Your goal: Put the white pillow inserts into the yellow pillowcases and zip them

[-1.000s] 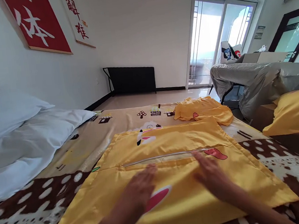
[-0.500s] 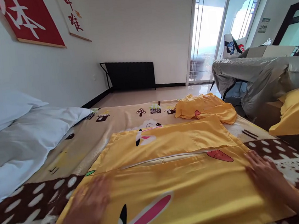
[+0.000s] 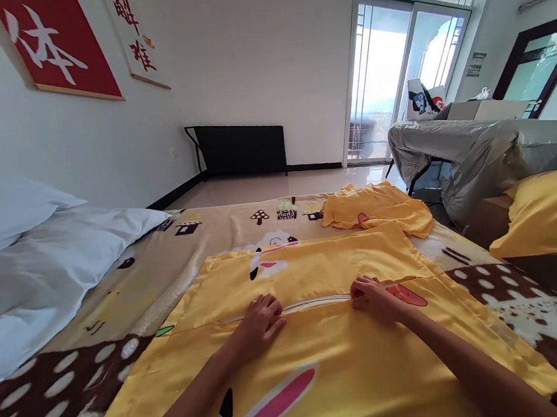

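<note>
A yellow pillowcase (image 3: 324, 356) with rabbit and carrot prints lies spread flat on the bed. A long slit with a pale zipper edge (image 3: 313, 303) runs across it, gaping slightly in the middle. At the left part of this slit, my left hand (image 3: 259, 322) has its fingers curled onto the fabric edge, thumb towards me. My right hand (image 3: 375, 299) pinches the same edge further right, beside the printed carrot (image 3: 408, 294). The fingertips of both hands are partly hidden.
White pillows (image 3: 65, 257) lie on the left of the patterned blanket (image 3: 230, 223). Crumpled yellow cloth (image 3: 378, 208) sits at the far side. A yellow pillow (image 3: 552, 213) is at right, near a plastic-covered table (image 3: 469, 132). A black folded panel (image 3: 240, 149) leans against the wall.
Both hands have moved inward from the left and right sides of the pillowcase to its slit. Their fingers, flat before, are now curled on the edge. The view has tilted slightly up.
</note>
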A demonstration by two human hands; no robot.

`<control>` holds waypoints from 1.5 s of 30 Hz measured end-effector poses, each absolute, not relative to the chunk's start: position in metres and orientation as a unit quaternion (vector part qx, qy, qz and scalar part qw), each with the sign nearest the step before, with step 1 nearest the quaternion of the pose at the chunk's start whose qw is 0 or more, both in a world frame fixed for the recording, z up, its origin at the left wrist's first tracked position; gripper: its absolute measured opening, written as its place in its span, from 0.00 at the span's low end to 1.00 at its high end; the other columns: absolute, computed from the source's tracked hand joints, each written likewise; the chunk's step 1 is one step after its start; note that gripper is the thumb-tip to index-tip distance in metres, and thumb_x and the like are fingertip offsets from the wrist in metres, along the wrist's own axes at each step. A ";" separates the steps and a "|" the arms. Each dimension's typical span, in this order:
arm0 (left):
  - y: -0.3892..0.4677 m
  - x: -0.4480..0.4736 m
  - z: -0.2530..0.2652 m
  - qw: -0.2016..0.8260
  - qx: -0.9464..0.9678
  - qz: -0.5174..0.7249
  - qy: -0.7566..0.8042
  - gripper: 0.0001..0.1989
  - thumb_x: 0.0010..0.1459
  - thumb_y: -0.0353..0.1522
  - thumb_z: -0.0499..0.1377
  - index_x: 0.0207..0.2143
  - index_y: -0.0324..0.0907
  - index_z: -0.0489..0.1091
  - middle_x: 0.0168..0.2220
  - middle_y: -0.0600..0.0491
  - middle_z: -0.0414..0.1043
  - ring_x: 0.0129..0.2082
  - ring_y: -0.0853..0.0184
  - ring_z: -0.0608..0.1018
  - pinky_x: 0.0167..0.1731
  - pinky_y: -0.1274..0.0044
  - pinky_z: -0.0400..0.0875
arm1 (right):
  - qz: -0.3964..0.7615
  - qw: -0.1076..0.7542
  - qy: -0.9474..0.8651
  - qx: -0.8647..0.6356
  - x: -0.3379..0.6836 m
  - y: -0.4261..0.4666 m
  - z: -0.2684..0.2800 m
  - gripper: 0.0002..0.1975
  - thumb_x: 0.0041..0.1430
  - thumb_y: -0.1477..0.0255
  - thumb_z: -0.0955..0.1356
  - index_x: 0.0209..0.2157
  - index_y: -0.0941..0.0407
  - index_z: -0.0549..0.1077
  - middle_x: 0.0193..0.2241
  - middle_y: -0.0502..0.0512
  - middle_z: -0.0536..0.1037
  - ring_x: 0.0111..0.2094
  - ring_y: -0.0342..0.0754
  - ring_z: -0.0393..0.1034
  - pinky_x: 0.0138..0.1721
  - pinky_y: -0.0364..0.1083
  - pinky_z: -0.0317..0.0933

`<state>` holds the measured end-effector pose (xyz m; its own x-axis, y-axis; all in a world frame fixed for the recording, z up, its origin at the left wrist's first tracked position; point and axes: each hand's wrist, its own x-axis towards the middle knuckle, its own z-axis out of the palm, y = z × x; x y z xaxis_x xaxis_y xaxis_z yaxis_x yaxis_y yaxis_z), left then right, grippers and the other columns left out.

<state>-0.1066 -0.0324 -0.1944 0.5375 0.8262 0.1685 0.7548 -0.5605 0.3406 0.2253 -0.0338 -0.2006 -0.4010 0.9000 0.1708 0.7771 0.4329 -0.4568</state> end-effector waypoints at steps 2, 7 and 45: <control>-0.033 -0.107 -0.193 0.115 0.874 0.159 0.444 0.12 0.62 0.37 0.47 0.30 0.41 0.63 0.39 0.49 0.67 0.39 0.62 0.68 0.44 0.68 0.61 | 0.125 0.199 -0.842 -0.485 0.226 -0.032 -0.202 0.03 0.55 0.75 0.66 0.28 0.55 0.67 0.33 0.51 0.72 0.36 0.45 0.64 0.43 0.46 0.55; -0.019 -0.106 -0.195 0.112 0.860 0.204 0.454 0.15 0.64 0.37 0.43 0.30 0.42 0.63 0.36 0.50 0.68 0.38 0.63 0.69 0.41 0.71 0.63 | 0.052 0.210 -0.837 -0.503 0.222 -0.026 -0.202 0.05 0.60 0.75 0.63 0.29 0.55 0.66 0.33 0.53 0.72 0.37 0.47 0.64 0.44 0.48 0.53; 0.078 -0.021 -0.204 0.057 0.810 0.088 0.577 0.26 0.63 0.32 0.40 0.62 0.36 0.54 0.64 0.45 0.53 0.64 0.63 0.56 0.62 0.69 0.50 | 0.105 0.170 -0.802 -0.563 0.118 0.079 -0.205 0.26 0.68 0.62 0.47 0.63 0.53 0.54 0.62 0.52 0.60 0.61 0.42 0.55 0.58 0.44 0.51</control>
